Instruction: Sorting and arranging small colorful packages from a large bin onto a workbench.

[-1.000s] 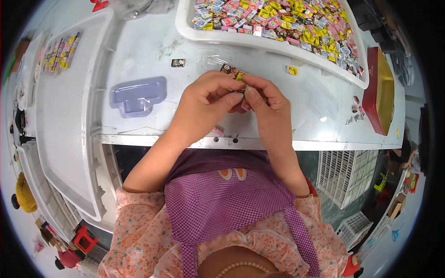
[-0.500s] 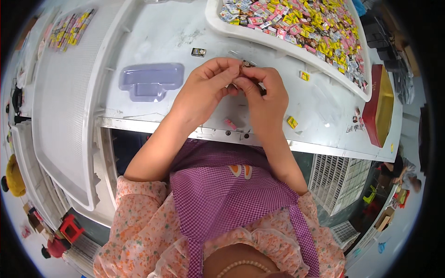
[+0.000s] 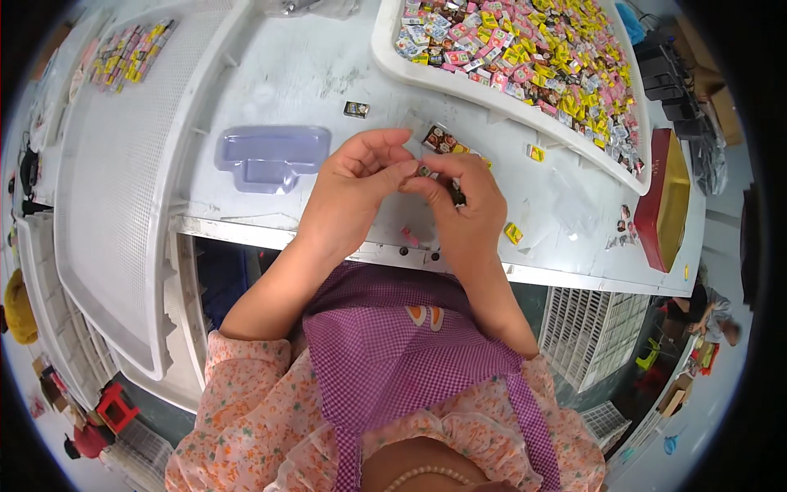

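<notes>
Head view, tiny boxes (image 3: pixel 508 61), multicoloured printed labels (image 3: pixel 536 153)

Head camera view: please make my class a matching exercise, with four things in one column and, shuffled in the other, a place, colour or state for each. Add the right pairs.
1) Shaped plastic tray
2) Large white tray at the top right
3) Box at the right end of the table
4) Small pink piece

A) dark red and gold
B) beside the table's near edge
C) heaped with small packs
D) translucent lilac

Pairs: 1-D, 2-C, 3-A, 4-B
</notes>
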### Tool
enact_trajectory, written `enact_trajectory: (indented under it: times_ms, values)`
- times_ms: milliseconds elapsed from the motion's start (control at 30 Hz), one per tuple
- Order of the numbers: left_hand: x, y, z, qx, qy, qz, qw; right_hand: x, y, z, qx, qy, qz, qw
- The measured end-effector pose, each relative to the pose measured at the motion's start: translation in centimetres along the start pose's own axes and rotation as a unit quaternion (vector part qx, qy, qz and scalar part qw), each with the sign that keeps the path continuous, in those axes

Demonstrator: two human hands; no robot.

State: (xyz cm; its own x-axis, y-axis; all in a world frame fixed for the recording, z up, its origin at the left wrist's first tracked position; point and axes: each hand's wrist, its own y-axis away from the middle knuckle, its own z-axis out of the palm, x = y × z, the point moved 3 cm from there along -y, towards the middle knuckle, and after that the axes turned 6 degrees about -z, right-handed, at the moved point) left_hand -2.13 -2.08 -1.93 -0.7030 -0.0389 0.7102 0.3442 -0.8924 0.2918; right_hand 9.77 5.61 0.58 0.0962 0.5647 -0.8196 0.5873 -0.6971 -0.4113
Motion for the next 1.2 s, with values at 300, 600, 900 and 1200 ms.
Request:
enact_trajectory:
  times_ms: [300, 600, 900, 1200]
  values:
    - [-0.6, 2.1, -0.2, 0.057, -0.046, 0.003, 0.997, -1.0, 1.1, -0.2, -0.049, 0.001, 0.04, 0.998]
    - [-0.2, 0.6, -0.3, 0.066, -0.151, 0.001, 0.986, 0.6, -0.4, -0.4, -0.128, 0.04, 0.082, 0.988]
    - [2.5, 3.1, 0.3, -0.045, -0.534, 0.023, 0.844, 2.3, -1.8, -3.5, -0.085, 0.039, 0.089, 0.992]
    - [0.0, 4.6, 0.9, -0.127, -0.693, 0.208, 0.679, 2.5, -4.1, 0.4, -0.099, 0.229, -0.178, 0.952]
